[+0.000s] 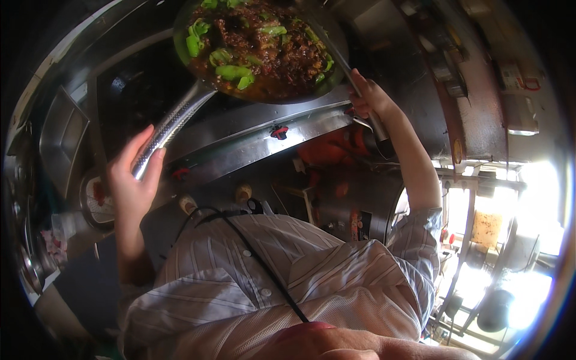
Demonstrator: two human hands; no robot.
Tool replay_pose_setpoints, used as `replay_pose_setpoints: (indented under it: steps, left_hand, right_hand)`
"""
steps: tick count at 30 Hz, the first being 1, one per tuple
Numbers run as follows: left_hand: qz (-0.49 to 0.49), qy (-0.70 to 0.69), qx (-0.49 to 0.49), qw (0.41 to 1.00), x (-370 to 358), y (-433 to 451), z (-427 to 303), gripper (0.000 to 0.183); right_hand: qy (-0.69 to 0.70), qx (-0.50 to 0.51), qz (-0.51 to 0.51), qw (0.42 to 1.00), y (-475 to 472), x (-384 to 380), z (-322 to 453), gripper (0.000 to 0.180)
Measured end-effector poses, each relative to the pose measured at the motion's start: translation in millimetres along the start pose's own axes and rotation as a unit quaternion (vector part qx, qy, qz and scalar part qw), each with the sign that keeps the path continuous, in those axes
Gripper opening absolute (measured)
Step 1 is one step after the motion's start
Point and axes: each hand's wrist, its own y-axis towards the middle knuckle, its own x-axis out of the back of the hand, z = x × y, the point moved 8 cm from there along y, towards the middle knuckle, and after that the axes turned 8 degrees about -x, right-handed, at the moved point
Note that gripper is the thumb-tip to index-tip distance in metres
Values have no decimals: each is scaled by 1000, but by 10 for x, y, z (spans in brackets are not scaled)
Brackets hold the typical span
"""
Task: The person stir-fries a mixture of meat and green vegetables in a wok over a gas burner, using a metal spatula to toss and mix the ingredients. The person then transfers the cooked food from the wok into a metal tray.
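A metal wok (177, 49) at the top of the view holds brown, saucy food (270, 49) with green pepper pieces (234, 73). Its perforated metal handle (180, 108) slopes down to my left hand (137, 175), where it rests between the thumb and the fingers. My right hand (371, 96) grips the long metal handle (335, 54) of a cooking utensil that reaches over the wok's right side. The utensil's head cannot be made out against the food and the top of the view.
Below the wok runs the steel stove front (252, 139) with a red knob (280, 132). A metal cylinder (355, 198) stands beneath, at right. Shelves with containers (517, 112) line the right side. To the left are a steel pan (65, 135) and a tray (100, 200).
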Motion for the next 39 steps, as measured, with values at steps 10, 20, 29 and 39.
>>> replay_pose_setpoints:
  steps: [10, 20, 29, 39]
  left_hand:
    - [6, -30, 79, 996, -10, -23, 66, 33]
    - [21, -11, 53, 998, 1, -19, 87, 32]
    - [6, -4, 13, 1000, -7, -14, 42, 33]
    - [18, -16, 48, 999, -5, -11, 103, 33]
  right_hand:
    - [-161, 25, -37, 986, -789, -23, -30, 51]
    - [-156, -29, -146, 976, -1866, -117, -875, 32]
    - [-49, 57, -158, 985, -1000, 188, -336, 35]
    - [172, -160, 3, 972, -836, -117, -852, 45]
